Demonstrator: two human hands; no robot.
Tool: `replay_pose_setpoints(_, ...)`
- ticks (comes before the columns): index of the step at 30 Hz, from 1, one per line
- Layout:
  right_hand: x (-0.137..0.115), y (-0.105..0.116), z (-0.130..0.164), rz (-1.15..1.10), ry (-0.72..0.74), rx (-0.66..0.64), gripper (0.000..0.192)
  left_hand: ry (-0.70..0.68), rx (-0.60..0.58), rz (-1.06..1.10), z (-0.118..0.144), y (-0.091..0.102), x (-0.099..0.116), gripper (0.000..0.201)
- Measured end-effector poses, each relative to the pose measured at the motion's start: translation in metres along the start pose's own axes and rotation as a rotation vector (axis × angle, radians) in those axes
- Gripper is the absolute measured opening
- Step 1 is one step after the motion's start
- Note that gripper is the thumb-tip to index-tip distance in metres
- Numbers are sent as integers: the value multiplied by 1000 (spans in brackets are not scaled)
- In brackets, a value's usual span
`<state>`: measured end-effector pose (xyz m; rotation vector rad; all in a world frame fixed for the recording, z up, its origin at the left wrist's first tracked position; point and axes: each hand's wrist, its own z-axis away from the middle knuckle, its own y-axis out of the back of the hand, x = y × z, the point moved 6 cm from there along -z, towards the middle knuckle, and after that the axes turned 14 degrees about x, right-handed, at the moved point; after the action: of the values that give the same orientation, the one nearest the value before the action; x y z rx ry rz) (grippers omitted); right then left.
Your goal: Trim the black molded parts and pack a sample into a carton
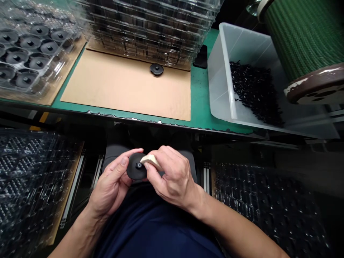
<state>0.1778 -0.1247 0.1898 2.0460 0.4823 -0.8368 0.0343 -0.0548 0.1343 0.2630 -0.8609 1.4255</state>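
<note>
Clear trays (pixel 29 50) of black discs sit at the counter's (pixel 200 107) left end. Below its edge, over the lap, the left hand (pixel 111 186) grips a black disc (pixel 136 166) by the rim; the right hand (pixel 172 177) pinches a pale tool (pixel 151 160) against its centre. Another disc (pixel 156 69) lies on cardboard (pixel 126 86). A bin (pixel 236 64) of small black parts stands right.
</note>
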Motion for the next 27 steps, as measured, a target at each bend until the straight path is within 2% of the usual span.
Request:
replay_pose_setpoints(2,5,-3,5,-26,-117,-7,21,-37,65,10,-1,5,2,39)
replay_pose_setpoints(4,7,-4,8,-13,-123,-24,21,-4,29,-41,-3,6,-2,41)
replay_pose_setpoints(8,-3,-3,3,3,148,-70,17,114,-144,-114,-3,3,-13,35)
replay_pose_setpoints(10,-5,-1,0,-6,195,-33,19,110,-146,-61,-3,1,-14,32)
replay_pose_setpoints(11,-3,0,-2,-10,137,8,16,68,-107,-24,-3,1,-11,30)
replay_pose_setpoints(13,9,-3,-2,-83,-129,38,14,-94,20,38,-4,3,-2,35)
replay_pose_setpoints(15,18,-15,7,-216,-390,-49,18,-248,117,58,-2,5,8,40)
replay_pose_setpoints(16,19,-19,10,-255,-443,-92,20,-284,136,53,-2,5,10,41)
replay_pose_setpoints(17,17,-22,13,-266,-437,-114,20,-296,140,47,-1,5,12,41)
replay_pose_setpoints(20,10,-18,12,-241,-290,-81,14,-270,139,24,-1,7,13,42)
replay_pose_setpoints(24,13,-12,7,-256,-252,-24,14,-270,140,28,1,8,14,40)
replay_pose_setpoints(27,15,-7,0,-197,-148,25,16,-149,56,-37,-1,4,6,39)
